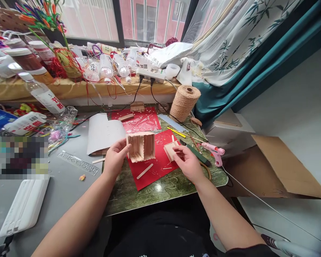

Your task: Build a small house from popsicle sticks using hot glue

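Observation:
My left hand (pixel 116 156) grips the left side of a small open box (pixel 149 145) built of wooden craft sticks, with an upright divider inside. The box is held up over a red sheet (pixel 151 175). My right hand (pixel 188 162) has its fingertips on a small flat panel of craft sticks (pixel 171 150) at the sheet's right side; the fingers partly cover it. A loose craft stick (pixel 144 171) lies on the sheet below the box. Just right of my right hand is a dark green cutter (pixel 196 151).
A pink glue gun (pixel 215 152) with a white cord rests at the table's right edge. Behind stand a twine spool (pixel 185 103) and yellow pens (pixel 176 132). Left are white paper (pixel 104 132) and a clear stencil ruler (pixel 78 162). A power strip (pixel 150 75) lies on the sill.

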Demonstrator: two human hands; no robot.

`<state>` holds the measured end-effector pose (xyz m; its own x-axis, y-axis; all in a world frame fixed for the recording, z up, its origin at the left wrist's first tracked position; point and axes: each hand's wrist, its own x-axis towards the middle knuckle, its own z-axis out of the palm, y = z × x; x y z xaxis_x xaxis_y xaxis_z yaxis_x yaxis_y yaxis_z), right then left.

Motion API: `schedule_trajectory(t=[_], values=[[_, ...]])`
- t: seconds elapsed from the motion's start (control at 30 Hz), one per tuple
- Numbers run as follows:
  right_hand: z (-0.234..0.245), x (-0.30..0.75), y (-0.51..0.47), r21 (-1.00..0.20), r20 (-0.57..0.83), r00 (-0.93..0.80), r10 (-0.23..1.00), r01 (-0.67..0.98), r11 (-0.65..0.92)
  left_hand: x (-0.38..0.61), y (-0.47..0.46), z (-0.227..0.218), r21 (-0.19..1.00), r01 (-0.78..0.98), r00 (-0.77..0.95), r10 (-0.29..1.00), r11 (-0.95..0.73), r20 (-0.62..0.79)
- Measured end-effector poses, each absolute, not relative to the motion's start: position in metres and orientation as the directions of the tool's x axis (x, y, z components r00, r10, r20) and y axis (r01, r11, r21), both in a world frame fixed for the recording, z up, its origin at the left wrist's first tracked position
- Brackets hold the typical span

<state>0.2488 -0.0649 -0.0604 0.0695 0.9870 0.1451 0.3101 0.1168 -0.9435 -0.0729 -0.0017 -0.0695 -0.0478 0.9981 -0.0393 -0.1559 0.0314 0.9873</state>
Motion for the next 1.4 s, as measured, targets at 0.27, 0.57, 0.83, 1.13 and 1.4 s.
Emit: schedule_trajectory(t=[0.27,0.57,0.83,1.13,1.4], values=[[-0.038,0.205,-0.081,-0.913,0.200,-0.109,0.974,0.339,0.225,-0.070,-0.003,-0.068,0.894,-0.339,0.130,0.956,0.293,-0.264],[-0.045,0.185,-0.067,-0.894,0.296,-0.151,0.943,0.304,0.329,-0.068,-0.007,-0.067,0.770,-0.431,0.286,0.880,0.471,-0.379],[-0.047,0.172,-0.047,-0.856,0.351,-0.093,0.932,0.371,0.360,-0.064,-0.006,-0.077,0.621,-0.539,0.404,0.821,0.569,-0.402],[-0.022,0.170,-0.039,-0.861,0.462,0.009,0.887,0.243,0.447,-0.069,-0.004,-0.079,0.647,-0.544,0.365,0.845,0.535,-0.392],[-0.030,0.162,-0.037,-0.933,0.360,0.177,0.916,0.040,0.359,-0.061,-0.007,-0.064,0.681,-0.489,0.372,0.837,0.544,-0.401]])
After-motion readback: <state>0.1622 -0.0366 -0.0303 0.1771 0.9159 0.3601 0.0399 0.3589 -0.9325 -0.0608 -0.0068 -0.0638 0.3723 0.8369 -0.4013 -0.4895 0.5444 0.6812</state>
